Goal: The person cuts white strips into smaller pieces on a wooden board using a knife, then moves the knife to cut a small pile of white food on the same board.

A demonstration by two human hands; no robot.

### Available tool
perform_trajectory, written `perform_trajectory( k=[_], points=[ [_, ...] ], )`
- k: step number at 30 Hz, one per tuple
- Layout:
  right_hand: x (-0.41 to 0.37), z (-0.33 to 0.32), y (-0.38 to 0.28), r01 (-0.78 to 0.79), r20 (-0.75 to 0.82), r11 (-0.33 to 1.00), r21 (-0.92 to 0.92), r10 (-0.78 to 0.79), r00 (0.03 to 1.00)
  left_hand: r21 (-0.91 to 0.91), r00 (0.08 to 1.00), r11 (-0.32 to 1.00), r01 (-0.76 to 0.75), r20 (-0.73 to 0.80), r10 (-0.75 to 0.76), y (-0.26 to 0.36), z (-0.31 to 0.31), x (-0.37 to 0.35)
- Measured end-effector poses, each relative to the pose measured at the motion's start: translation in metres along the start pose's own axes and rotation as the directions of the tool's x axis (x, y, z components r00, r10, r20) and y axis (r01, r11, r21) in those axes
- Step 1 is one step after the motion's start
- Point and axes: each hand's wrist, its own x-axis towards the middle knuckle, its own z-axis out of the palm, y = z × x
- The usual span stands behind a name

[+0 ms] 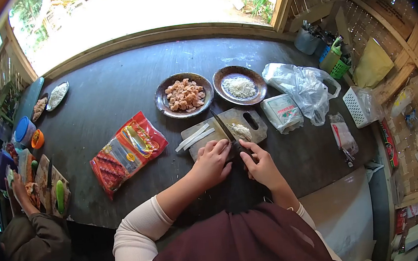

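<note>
My right hand [261, 165] grips the dark handle of a knife [225, 128], its blade angled away to the upper left over a wooden cutting board [207, 122]. Close beside the blade, on its left, the fingers of my left hand [214, 160] are bent and pressed down at the board's near edge; what lies under them is hidden. Long pale strips [195, 136] rest on the board's left part. To the right of the blade is a small heap of finely cut pale pieces [241, 131], near the board's dark handle slot.
Behind the board stand a plate of pinkish-brown sliced pieces [185, 95] and a plate of white shreds [239, 87]. A red sausage packet [129, 153] lies left, plastic bags [302, 90] right. At far left, another person's hand [20, 188] works near a cucumber [60, 197].
</note>
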Motion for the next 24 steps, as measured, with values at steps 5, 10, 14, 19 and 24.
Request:
perform_trajectory(
  k=[5, 10, 14, 19, 24],
  points=[
    [-0.007, 0.006, 0.016, 0.12, -0.089, 0.992, 0.031, -0.116, 0.989, -0.022, 1.0, 1.0, -0.005, 0.0, 0.005, -0.002, 0.001, 0.0],
    [-0.022, 0.006, 0.015, 0.083, -0.073, 0.996, 0.01, -0.082, 0.994, -0.032, 1.0, 0.999, 0.013, 0.007, -0.013, -0.001, 0.0, 0.0],
    [-0.025, 0.006, 0.017, 0.116, -0.069, 0.993, -0.036, -0.119, 0.991, -0.035, 1.0, 0.999, 0.013, 0.006, -0.013, -0.001, 0.0, 0.0],
    [-0.026, 0.004, 0.011, 0.107, -0.071, 0.992, -0.064, -0.111, 0.991, -0.007, 0.999, 1.0, -0.01, -0.049, 0.009, 0.001, -0.001, 0.0],
    [-0.026, 0.001, 0.007, 0.065, -0.041, 0.997, -0.035, -0.066, 0.997, -0.027, 1.0, 1.0, 0.006, 0.007, -0.005, 0.0, -0.002, 0.0]
  ],
)
